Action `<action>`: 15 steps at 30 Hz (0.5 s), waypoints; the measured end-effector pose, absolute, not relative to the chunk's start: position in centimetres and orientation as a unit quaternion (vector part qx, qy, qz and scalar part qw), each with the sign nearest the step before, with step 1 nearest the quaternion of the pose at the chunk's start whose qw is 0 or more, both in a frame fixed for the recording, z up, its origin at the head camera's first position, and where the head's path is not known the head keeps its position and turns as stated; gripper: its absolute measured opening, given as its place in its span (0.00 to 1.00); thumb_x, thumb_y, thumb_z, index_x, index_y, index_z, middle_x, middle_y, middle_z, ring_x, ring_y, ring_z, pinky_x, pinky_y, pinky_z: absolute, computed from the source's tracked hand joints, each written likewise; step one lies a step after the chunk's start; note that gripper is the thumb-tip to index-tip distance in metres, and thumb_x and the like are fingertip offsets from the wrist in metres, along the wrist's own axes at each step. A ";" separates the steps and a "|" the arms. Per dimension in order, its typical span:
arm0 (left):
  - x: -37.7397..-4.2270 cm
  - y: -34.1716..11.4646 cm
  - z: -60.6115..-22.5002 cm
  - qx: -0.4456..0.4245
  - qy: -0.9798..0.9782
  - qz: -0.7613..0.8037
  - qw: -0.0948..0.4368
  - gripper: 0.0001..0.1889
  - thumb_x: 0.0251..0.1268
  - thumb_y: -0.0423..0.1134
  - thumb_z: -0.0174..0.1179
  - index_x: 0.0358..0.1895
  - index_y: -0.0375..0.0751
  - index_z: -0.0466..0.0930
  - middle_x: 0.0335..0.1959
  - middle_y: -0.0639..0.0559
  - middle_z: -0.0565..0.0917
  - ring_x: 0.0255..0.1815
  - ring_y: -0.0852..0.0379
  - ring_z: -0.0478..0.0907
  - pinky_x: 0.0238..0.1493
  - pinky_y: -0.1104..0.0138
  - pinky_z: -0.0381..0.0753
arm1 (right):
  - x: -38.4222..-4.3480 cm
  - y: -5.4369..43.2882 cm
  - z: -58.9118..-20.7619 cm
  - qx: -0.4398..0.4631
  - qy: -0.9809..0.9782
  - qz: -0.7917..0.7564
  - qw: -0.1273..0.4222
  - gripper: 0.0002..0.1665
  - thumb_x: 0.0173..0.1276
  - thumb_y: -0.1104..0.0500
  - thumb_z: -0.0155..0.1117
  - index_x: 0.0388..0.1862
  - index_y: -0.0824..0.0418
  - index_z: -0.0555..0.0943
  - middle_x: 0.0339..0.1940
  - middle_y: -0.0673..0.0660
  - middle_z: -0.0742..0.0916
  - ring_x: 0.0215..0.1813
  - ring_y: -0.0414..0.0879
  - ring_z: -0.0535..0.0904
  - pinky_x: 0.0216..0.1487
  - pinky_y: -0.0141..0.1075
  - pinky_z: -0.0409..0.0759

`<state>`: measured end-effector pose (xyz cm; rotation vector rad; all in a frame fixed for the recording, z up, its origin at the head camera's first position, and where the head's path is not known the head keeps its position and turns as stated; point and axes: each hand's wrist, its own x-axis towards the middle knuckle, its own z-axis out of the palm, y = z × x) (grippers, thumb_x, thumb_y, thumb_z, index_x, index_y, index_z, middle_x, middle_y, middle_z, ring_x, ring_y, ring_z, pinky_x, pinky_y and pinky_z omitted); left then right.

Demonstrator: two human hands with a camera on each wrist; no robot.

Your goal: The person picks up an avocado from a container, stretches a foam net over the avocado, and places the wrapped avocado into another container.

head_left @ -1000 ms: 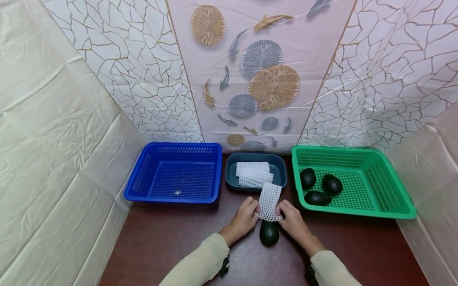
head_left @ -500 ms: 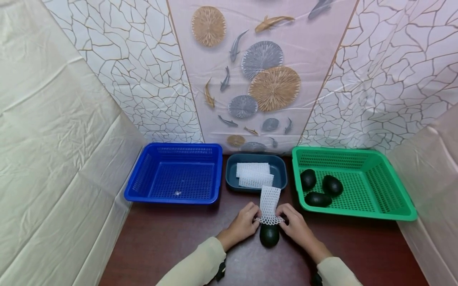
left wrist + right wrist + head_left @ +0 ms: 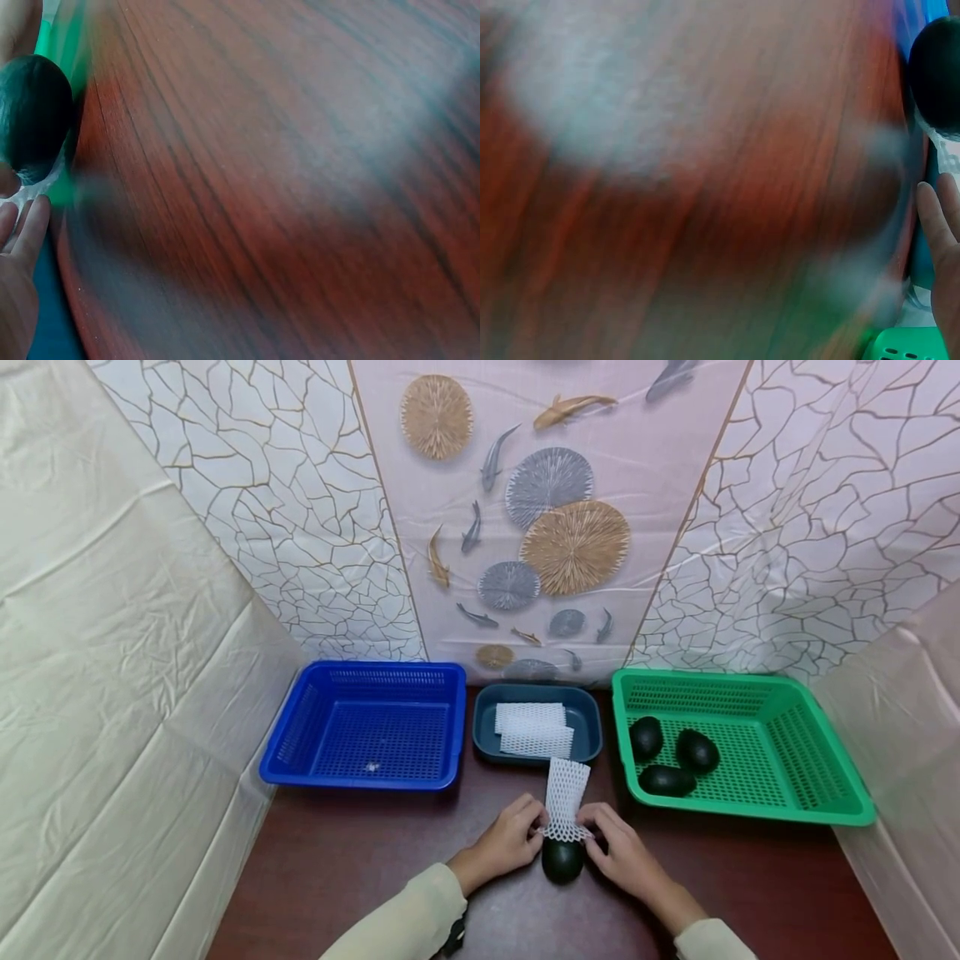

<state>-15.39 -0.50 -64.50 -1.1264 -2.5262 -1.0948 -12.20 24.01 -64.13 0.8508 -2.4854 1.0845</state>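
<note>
A white foam net sleeve [image 3: 567, 793] stands with its mouth stretched over the far end of a dark avocado [image 3: 562, 863] on the table. My left hand [image 3: 510, 837] pinches the left edge of that mouth, and my right hand [image 3: 621, 850] pinches the right edge. The near end of the avocado is bare. In the left wrist view, the avocado [image 3: 34, 116] is beside the fingers of my left hand [image 3: 19, 255]. The right wrist view has the avocado [image 3: 937, 75] above my right hand [image 3: 945, 247], partly cut off by the frame.
Behind the hands, a dark teal tray [image 3: 483, 747] holds more foam net sleeves [image 3: 536, 739]. At the left stands a blue basket [image 3: 360, 777] with a small white speck inside. The green basket [image 3: 817, 760] at the right holds three avocados [image 3: 697, 752].
Both hands have drawn the sleeve a little toward me, and its mouth now covers more of the avocado. The baskets and tray have stayed put.
</note>
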 end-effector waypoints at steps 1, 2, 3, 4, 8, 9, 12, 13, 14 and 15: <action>-15.3 -0.5 -64.5 -0.378 -0.844 -0.371 0.082 0.13 0.54 0.22 0.64 0.40 0.40 0.77 0.36 0.51 0.75 0.35 0.61 0.79 0.39 0.85 0.73 | -12.1 24.0 -64.1 0.295 -0.865 0.380 0.143 0.21 0.59 0.76 0.68 0.50 0.62 0.80 0.51 0.53 0.83 0.50 0.45 0.81 0.42 0.37 0.84; -15.3 -0.6 -64.5 -0.379 -0.843 -0.374 0.079 0.12 0.54 0.23 0.64 0.40 0.39 0.77 0.37 0.50 0.75 0.35 0.60 0.80 0.39 0.85 0.74 | -11.9 24.0 -64.1 0.292 -0.867 0.382 0.133 0.21 0.59 0.75 0.68 0.51 0.62 0.80 0.51 0.53 0.83 0.50 0.45 0.82 0.42 0.38 0.85; -15.2 -0.6 -64.4 -0.380 -0.841 -0.376 0.078 0.12 0.55 0.23 0.64 0.41 0.39 0.77 0.37 0.50 0.76 0.35 0.59 0.80 0.39 0.85 0.74 | -11.7 24.1 -64.1 0.289 -0.869 0.383 0.122 0.22 0.60 0.73 0.69 0.53 0.62 0.80 0.52 0.53 0.83 0.50 0.45 0.82 0.44 0.39 0.86; -15.2 -0.7 -64.5 -0.381 -0.840 -0.380 0.074 0.12 0.55 0.23 0.64 0.41 0.38 0.77 0.37 0.49 0.76 0.35 0.59 0.81 0.39 0.85 0.75 | -11.6 24.1 -64.1 0.287 -0.871 0.383 0.110 0.23 0.61 0.71 0.70 0.56 0.62 0.79 0.53 0.52 0.83 0.51 0.45 0.82 0.45 0.40 0.86; -14.9 -0.9 -64.5 -0.384 -0.835 -0.389 0.069 0.12 0.56 0.22 0.64 0.42 0.36 0.77 0.38 0.47 0.77 0.35 0.59 0.82 0.39 0.84 0.76 | -11.0 24.4 -64.0 0.286 -0.877 0.380 0.069 0.32 0.62 0.60 0.77 0.63 0.61 0.76 0.57 0.52 0.81 0.54 0.45 0.81 0.50 0.43 0.85; -14.9 -0.9 -64.5 -0.384 -0.834 -0.390 0.068 0.12 0.56 0.22 0.64 0.42 0.36 0.77 0.39 0.47 0.77 0.35 0.59 0.81 0.39 0.84 0.77 | -10.9 24.5 -64.0 0.287 -0.878 0.379 0.061 0.34 0.61 0.57 0.78 0.64 0.61 0.75 0.58 0.52 0.81 0.55 0.45 0.80 0.51 0.44 0.84; -14.8 -1.1 -64.5 -0.383 -0.834 -0.392 0.067 0.12 0.56 0.21 0.64 0.42 0.36 0.76 0.39 0.47 0.76 0.36 0.59 0.82 0.40 0.83 0.78 | -10.7 24.6 -64.1 0.290 -0.877 0.379 0.056 0.40 0.57 0.51 0.82 0.65 0.62 0.74 0.59 0.52 0.80 0.56 0.47 0.80 0.51 0.44 0.84; -14.9 -1.2 -64.5 -0.382 -0.834 -0.393 0.066 0.12 0.56 0.22 0.64 0.42 0.36 0.76 0.39 0.47 0.76 0.36 0.58 0.82 0.40 0.83 0.78 | -10.6 24.6 -64.1 0.290 -0.877 0.378 0.057 0.42 0.56 0.50 0.83 0.65 0.62 0.74 0.59 0.51 0.80 0.55 0.47 0.80 0.51 0.44 0.84; -14.9 -1.2 -64.6 -0.380 -0.834 -0.396 0.064 0.12 0.56 0.22 0.64 0.42 0.36 0.76 0.39 0.47 0.76 0.37 0.57 0.82 0.41 0.82 0.79 | -10.6 24.6 -64.2 0.289 -0.878 0.377 0.059 0.43 0.55 0.50 0.84 0.65 0.62 0.74 0.58 0.52 0.80 0.55 0.47 0.81 0.51 0.44 0.84; -14.9 -1.3 -64.7 -0.378 -0.833 -0.398 0.064 0.12 0.56 0.22 0.64 0.42 0.36 0.76 0.39 0.46 0.76 0.37 0.56 0.83 0.41 0.82 0.79 | -10.6 24.5 -64.2 0.290 -0.877 0.377 0.063 0.43 0.54 0.50 0.84 0.64 0.63 0.74 0.58 0.52 0.80 0.55 0.47 0.81 0.50 0.44 0.84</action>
